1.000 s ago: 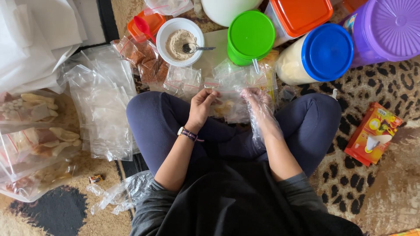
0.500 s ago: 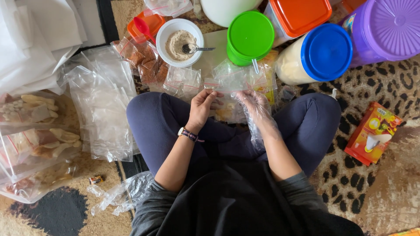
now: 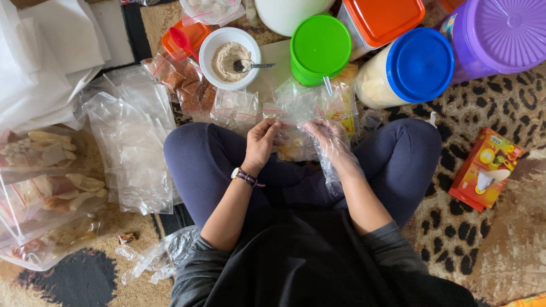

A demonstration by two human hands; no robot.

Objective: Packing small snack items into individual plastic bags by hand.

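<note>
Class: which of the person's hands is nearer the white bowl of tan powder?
Left. The bare left hand lies just below the white bowl of tan powder; the plastic-gloved right hand sits farther right.

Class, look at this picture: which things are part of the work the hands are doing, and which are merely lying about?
In use:
left hand
right hand in a clear plastic glove
small clear bag held between them

Lying about:
white bowl of powder with spoon
green-lidded tub
blue-lidded jar
red carton

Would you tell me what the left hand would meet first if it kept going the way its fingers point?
Probably the small clear bag that the left hand already touches; beyond it lie more little bags.
</note>
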